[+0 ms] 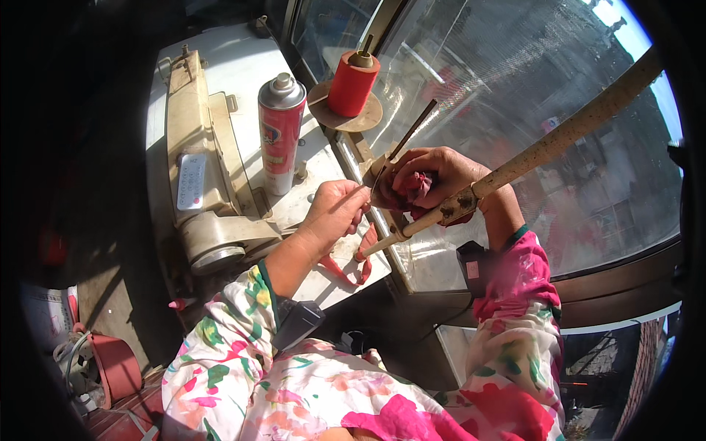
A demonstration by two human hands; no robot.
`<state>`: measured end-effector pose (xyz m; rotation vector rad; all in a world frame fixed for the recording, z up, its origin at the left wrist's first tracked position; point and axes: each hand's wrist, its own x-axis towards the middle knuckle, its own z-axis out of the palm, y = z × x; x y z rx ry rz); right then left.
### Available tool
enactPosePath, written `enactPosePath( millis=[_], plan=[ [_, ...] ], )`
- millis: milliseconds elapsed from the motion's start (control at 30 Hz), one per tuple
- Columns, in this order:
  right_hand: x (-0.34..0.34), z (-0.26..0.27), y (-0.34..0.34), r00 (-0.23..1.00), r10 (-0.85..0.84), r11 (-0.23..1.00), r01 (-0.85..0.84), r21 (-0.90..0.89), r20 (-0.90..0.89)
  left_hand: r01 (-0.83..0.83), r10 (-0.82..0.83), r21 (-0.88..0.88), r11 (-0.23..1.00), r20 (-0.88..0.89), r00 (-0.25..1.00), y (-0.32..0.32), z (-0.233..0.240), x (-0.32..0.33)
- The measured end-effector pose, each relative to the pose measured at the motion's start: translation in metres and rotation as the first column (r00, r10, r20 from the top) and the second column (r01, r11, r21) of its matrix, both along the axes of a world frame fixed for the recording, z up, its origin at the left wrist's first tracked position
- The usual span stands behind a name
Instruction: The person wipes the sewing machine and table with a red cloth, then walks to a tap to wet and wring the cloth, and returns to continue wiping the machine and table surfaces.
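My left hand (337, 208) has its thumb and fingertips pinched together beside a metal spindle (413, 128), on what looks like a thin thread. Curled around a crumpled dark red bundle (415, 188), cloth or thread, is my right hand (449, 168). The fingers hide much of this bundle, which sits at the spindle's lower end. A beige pole (529, 149) crosses in front of my right wrist. Below my left hand, a red fabric strip (367, 259) hangs in a loop by the pole's lower end.
A beige industrial sewing machine (190, 127) stands on a white table (242, 49) to the left. Nearby is an upright spray can (281, 132). A red thread cone (354, 82) rests on a round stand. A window (557, 193) borders the right; a red container (116, 366) lies lower left.
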<state>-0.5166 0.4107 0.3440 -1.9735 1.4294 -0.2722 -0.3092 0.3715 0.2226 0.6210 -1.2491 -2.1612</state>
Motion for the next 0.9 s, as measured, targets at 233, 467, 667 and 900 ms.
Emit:
enactPosePath(
  millis=[233, 467, 667, 900],
  plan=[
    [-0.013, 0.004, -0.01, 0.95, -0.102, 0.986, 0.057, -0.16, -0.294, -0.022, 0.021, 0.028, 0.999, 0.037, 0.999, 0.002, 0.005, 0.0],
    [-0.003, -0.023, -0.03, 0.892, -0.367, 0.923, 0.312, -0.227, -0.264, -0.015, 0.015, 0.037, 0.999, 0.019, 1.0, 0.002, 0.003, 0.001],
    [-0.016, -0.024, 0.0, 0.895, -0.429, 0.883, 0.388, -0.265, -0.119, -0.003, -0.004, 0.105, 0.994, 0.071, 0.997, 0.001, 0.004, 0.004],
    [-0.02, -0.009, 0.035, 0.702, -0.486, 0.746, 0.644, -0.171, 0.52, 0.05, -0.057, 0.06, 0.997, 0.112, 0.992, -0.006, 0.004, 0.005]
  ],
)
